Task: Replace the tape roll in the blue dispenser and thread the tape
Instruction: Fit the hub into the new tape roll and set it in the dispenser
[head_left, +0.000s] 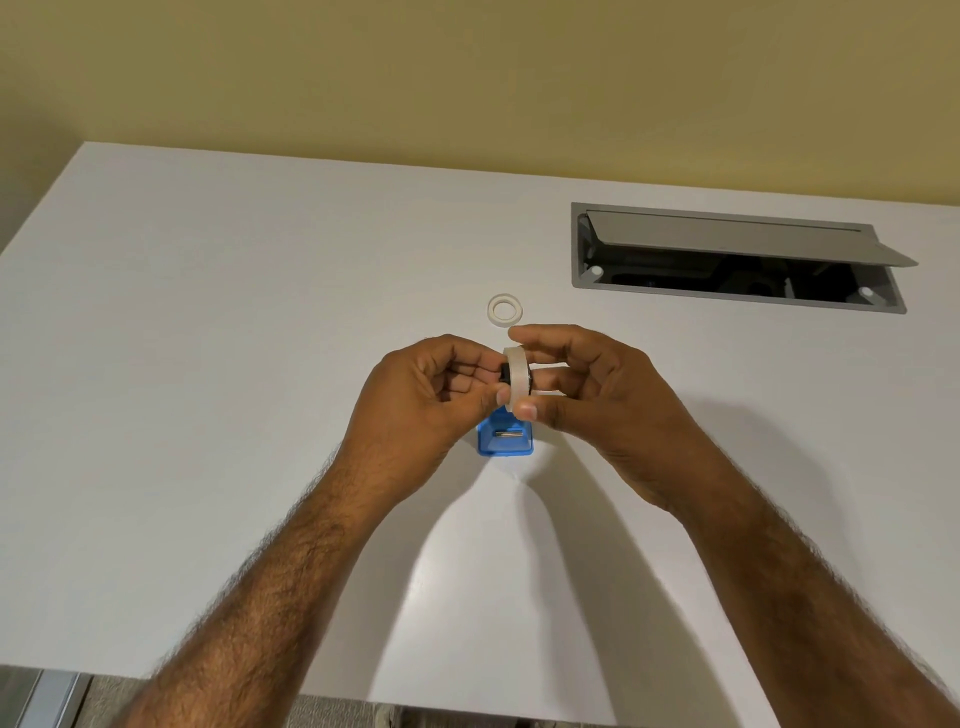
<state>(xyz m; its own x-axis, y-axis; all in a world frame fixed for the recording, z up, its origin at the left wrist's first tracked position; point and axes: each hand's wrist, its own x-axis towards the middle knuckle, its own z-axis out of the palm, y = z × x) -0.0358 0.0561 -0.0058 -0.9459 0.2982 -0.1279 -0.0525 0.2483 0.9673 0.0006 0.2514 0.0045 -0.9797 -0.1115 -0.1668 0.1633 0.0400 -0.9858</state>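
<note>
A whitish tape roll (516, 376) stands on edge in the air above the table's middle, pinched between the thumb and fingers of my right hand (592, 384). A black hub (504, 375) pokes out of the roll's left side, and the fingertips of my left hand (426, 400) are closed on it. Just below both hands the blue dispenser (505, 440) rests on the table, its upper part hidden by my fingers, a metal cutter showing near its front end. A second, thin white tape ring (505, 309) lies flat on the table beyond my hands.
The white table (260, 338) runs to a front edge near the bottom of the view. An open grey cable hatch (737, 260) with a raised lid is set into the table at the back right. A yellow wall stands behind.
</note>
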